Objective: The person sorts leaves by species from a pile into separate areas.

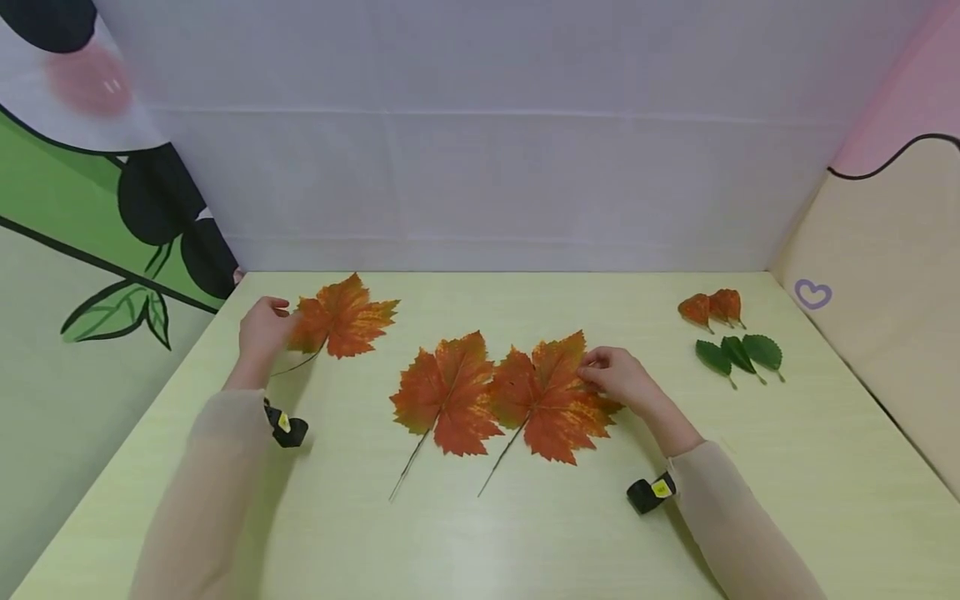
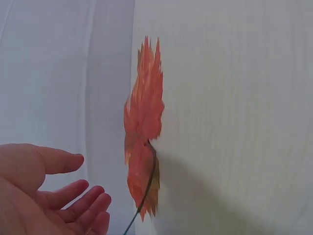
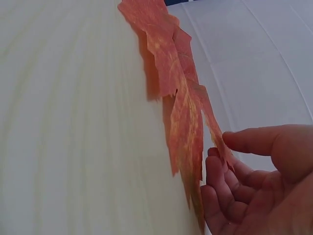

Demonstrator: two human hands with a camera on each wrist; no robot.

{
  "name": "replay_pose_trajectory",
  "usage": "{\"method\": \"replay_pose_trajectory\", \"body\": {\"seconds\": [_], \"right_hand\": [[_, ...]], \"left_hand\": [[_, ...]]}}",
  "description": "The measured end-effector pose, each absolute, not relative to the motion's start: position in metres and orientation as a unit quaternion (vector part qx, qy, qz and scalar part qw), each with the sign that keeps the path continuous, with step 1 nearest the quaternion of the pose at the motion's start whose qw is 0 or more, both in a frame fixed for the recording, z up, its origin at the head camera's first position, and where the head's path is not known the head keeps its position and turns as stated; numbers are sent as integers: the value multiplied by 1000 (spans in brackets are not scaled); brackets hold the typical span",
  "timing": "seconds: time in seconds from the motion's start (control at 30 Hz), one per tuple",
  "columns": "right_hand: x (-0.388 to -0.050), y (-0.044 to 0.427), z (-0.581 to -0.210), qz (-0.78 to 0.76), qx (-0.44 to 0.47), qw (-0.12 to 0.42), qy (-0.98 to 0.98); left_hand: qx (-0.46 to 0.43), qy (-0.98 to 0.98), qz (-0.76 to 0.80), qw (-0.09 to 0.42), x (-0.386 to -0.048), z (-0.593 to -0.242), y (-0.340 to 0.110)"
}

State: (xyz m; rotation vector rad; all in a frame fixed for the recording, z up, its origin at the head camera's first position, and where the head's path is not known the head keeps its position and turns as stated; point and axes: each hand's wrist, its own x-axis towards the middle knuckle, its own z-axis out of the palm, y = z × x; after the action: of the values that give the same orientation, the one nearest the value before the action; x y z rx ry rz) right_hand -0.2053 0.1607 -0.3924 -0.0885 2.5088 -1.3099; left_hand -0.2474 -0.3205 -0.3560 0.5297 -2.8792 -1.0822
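Observation:
Three large orange maple leaves with thin stems lie on the table. My left hand (image 1: 266,333) is beside the left leaf (image 1: 347,321); in the left wrist view, a gap shows between the left hand's loosely bent fingers (image 2: 82,200) and that leaf (image 2: 144,117). My right hand (image 1: 618,379) pinches the edge of the right leaf (image 1: 555,400) between thumb and fingers. In the right wrist view, the tip of this leaf (image 3: 186,117) sits between the thumb (image 3: 249,140) and the bent fingers. The middle leaf (image 1: 447,396) touches or slightly overlaps the right one.
Several small leaves lie at the table's right back: a group of orange ones (image 1: 724,306) and, nearer, three green ones (image 1: 738,356). A pale wall (image 1: 495,183) stands along the back edge of the light table (image 1: 420,550), with printed panels at both sides.

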Motion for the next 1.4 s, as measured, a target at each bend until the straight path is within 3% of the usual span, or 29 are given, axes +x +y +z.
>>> {"method": "replay_pose_trajectory", "body": {"seconds": [0.2, 0.3, 0.67, 0.8, 1.1, 1.4], "right_hand": [[-205, 161, -389, -456, -31, 160, 875], [-206, 164, -387, -458, -26, 155, 875], [-207, 171, -381, -478, -25, 158, 864], [-204, 170, -378, -479, -32, 159, 863], [-204, 173, -375, -475, -35, 160, 865], [-203, 174, -370, -471, -38, 162, 866]], "left_hand": [[114, -925, -360, 45, -225, -355, -284], [68, -928, -364, 36, -214, -355, -266], [-35, -947, -293, -124, -196, -371, -212], [-57, -960, -229, -149, -191, -374, -194], [-51, -982, -135, -124, -185, -379, -166], [-50, -976, -179, -108, -183, -378, -164]]}}
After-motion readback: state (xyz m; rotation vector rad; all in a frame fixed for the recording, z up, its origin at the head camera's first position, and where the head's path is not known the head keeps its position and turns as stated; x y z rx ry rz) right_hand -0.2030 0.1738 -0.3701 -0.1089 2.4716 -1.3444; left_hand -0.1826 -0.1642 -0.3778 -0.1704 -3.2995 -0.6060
